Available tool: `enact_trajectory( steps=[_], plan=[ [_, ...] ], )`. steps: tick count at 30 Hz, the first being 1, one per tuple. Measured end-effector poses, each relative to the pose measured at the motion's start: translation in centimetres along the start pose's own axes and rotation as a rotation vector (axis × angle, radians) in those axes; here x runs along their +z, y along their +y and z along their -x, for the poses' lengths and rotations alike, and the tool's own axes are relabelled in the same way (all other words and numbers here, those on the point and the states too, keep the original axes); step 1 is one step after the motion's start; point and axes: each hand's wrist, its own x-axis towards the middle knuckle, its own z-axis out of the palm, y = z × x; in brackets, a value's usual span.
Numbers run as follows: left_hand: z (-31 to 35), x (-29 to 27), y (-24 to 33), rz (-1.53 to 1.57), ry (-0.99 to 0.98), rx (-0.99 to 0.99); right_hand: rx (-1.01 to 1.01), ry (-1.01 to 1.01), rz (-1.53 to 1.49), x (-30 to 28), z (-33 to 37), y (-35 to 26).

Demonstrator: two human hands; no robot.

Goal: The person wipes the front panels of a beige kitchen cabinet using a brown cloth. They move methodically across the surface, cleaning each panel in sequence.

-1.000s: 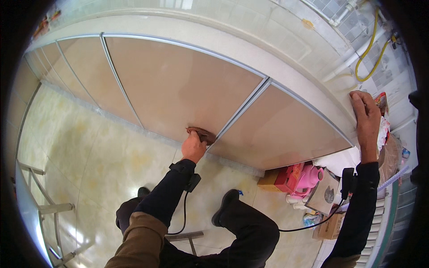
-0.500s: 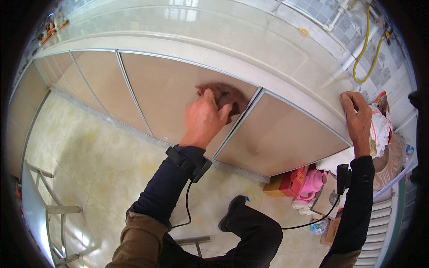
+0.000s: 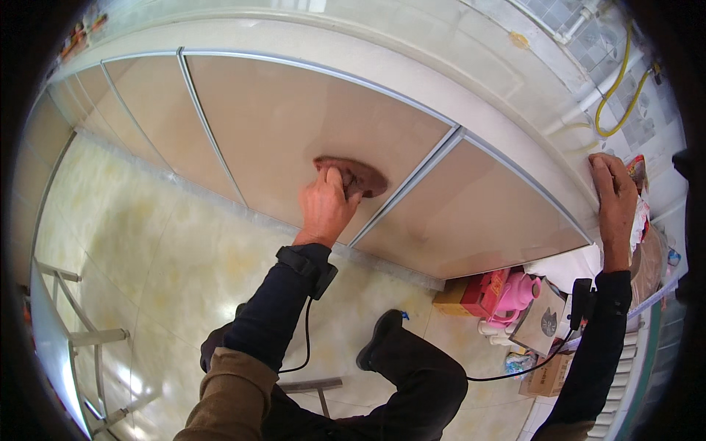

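My left hand (image 3: 327, 206) is closed on a reddish-brown cloth (image 3: 370, 178) and presses it against a glossy beige cabinet door (image 3: 294, 110) with a silver metal edge. The cloth lies spread beyond my fingertips, nearer the door's right side. To the right, my right hand (image 3: 614, 202) rests with bent fingers on the end of the pale countertop (image 3: 507, 121); its fingertips touch the edge and I see nothing held in it. A second beige door (image 3: 478, 213) fills the space between my hands, past the silver frame.
Below the cabinet's right end stand a red and yellow box (image 3: 482, 292), a pink thermos jug (image 3: 518, 292) and a cardboard box (image 3: 548, 375). A metal-legged stool or table (image 3: 51, 338) is at the left. A yellow hose (image 3: 621, 103) hangs at the upper right.
My left hand has moved the cloth down and slightly left on the door, away from the silver frame. The view has shifted a little; my right hand stays at the counter end.
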Motion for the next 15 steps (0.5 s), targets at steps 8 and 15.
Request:
enact_trajectory(
  steps=[8,15],
  plan=[
    [7.9,5.4,-6.8,-0.055,-0.290,-0.216,-0.049,-0.022,0.042,-0.2,-0.2,-0.2],
    [9.4,6.3,-9.0,-0.066,-0.446,-0.360,-0.065,0.004,0.016,0.1,-0.1,0.1]
  ],
)
